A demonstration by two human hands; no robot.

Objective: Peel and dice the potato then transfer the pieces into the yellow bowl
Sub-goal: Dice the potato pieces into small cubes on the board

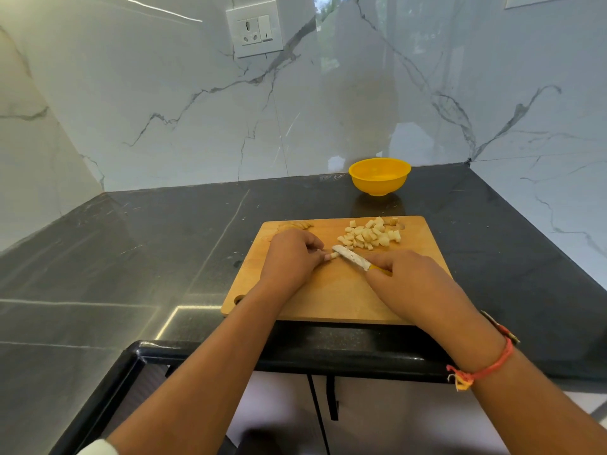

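1. Dicing, near its end: my left hand [290, 254] pinches the last potato strip [333, 255] on the cutting board [331, 297].
2. My right hand [409, 279] grips the knife [351, 257], blade against the strip.
3. Diced pieces [371, 236]: heaped at the board's far side.
4. Yellow bowl [380, 177]: behind the board, apparently empty.
5. Next, I judge: final cuts, then transfer.

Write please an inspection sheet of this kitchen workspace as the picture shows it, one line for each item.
Surface: dark stone countertop, with a wooden cutting board near its front edge.
Job's things: diced potato pile on the board's far right; small potato piece at the knife blade; yellow bowl behind the board, no pieces seen inside.
Clutter: what look like potato peels at the board's far left edge.
Grippers: left hand pinches the small potato piece; right hand grips the knife handle.
Cables: nothing seen.
Surroundings: marble wall with a wall socket.
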